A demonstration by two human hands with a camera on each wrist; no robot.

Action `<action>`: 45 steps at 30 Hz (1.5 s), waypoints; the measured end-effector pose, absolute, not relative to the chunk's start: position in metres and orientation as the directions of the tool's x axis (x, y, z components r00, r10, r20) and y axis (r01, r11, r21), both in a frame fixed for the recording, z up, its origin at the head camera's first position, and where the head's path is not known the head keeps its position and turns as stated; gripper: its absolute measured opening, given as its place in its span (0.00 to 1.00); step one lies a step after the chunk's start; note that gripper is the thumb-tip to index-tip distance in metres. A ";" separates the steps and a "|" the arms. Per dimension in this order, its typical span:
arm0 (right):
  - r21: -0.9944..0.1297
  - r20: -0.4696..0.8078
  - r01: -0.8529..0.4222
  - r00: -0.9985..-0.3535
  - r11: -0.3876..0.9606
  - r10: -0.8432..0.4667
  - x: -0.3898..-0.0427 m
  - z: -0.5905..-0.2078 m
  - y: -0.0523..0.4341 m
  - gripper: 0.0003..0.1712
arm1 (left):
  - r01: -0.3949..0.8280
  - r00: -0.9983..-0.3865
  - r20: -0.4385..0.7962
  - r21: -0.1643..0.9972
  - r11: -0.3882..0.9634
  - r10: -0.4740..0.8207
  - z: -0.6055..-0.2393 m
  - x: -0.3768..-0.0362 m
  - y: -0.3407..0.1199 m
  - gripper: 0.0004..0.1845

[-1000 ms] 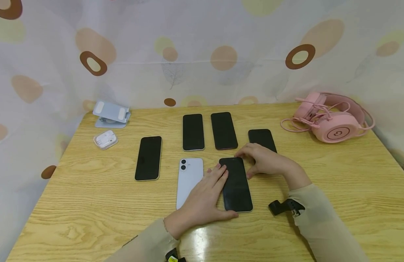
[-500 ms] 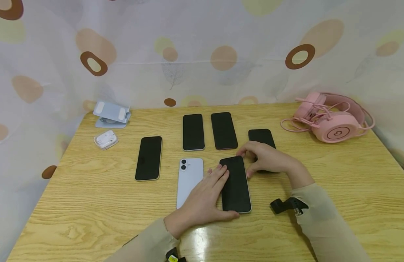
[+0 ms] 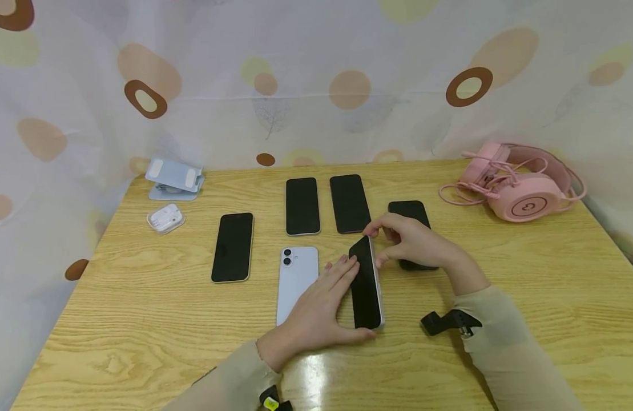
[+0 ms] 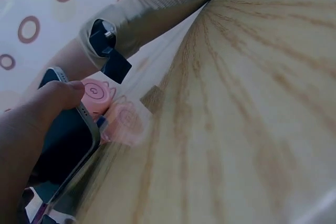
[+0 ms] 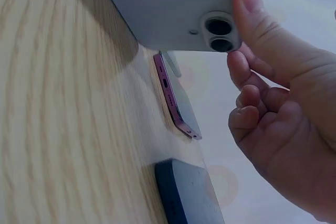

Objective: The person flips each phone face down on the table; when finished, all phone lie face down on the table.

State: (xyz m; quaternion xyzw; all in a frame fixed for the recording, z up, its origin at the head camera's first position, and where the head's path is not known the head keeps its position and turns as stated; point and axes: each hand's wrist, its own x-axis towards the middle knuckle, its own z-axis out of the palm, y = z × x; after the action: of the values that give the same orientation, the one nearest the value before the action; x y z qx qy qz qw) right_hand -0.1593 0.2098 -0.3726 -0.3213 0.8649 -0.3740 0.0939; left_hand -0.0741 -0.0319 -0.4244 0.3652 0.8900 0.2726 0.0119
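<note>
In the head view, a smartphone [image 3: 365, 285] with a black screen stands tilted, its right long edge raised and its left edge low. My right hand [image 3: 414, 242] pinches its upper right edge between thumb and fingers. The right wrist view shows the phone's pale back [image 5: 168, 9] with two camera lenses, the thumb beside them. My left hand [image 3: 316, 311] lies with extended fingers at the phone's left edge and the thumb at its bottom edge. Partly under the left hand is a white smartphone [image 3: 298, 277], back up. A black-screened phone [image 3: 411, 212] lies partly behind the right hand.
Two phones, one [image 3: 303, 205] and another [image 3: 350, 202], lie at the back; a further phone [image 3: 233, 247] lies left. A blue folding stand [image 3: 176, 178] and boxed earphones [image 3: 165, 218] sit at the back left. Pink headphones [image 3: 524, 185] rest at the back right.
The phone was lying flat; its right edge has come up and it now leans leftward. My right hand has moved slightly left and up with that edge. The left hand has stayed put.
</note>
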 end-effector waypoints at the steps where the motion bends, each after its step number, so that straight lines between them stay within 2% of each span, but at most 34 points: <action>1: -0.704 0.092 -0.494 -0.776 0.511 -0.624 -0.159 -0.373 0.208 0.32 | 0.642 -0.734 0.181 0.500 0.582 0.654 -0.424 -0.074 -0.032 0.60; 11: -0.702 0.116 -0.503 -0.780 0.504 -0.615 -0.156 -0.372 0.196 0.34 | 0.599 -0.762 0.172 0.552 0.580 0.624 -0.423 -0.075 -0.029 0.62; 21: -0.683 -0.036 -0.458 -0.758 0.570 -0.651 -0.156 -0.385 0.194 0.39 | 0.611 -0.759 0.240 0.584 0.534 0.605 -0.425 -0.076 -0.029 0.69; 35: -0.676 -0.021 -0.443 -0.788 0.590 -0.616 -0.155 -0.383 0.196 0.34 | 0.620 -0.757 0.282 0.596 0.511 0.590 -0.424 -0.074 -0.029 0.69; 40: -0.663 -0.016 -0.429 -0.810 0.613 -0.586 -0.156 -0.381 0.196 0.30 | 0.649 -0.737 0.307 0.568 0.505 0.602 -0.425 -0.075 -0.030 0.68; 45: -0.666 -0.015 -0.431 -0.808 0.609 -0.588 -0.157 -0.384 0.195 0.29 | 0.646 -0.746 0.294 0.537 0.542 0.597 -0.426 -0.075 -0.030 0.68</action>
State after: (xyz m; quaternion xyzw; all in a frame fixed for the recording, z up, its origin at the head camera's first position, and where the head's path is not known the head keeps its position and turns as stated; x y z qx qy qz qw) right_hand -0.1574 0.1954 -0.3839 -0.2866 0.8892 -0.3369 0.1169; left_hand -0.0752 -0.0300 -0.4264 0.3544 0.8773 0.3215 -0.0378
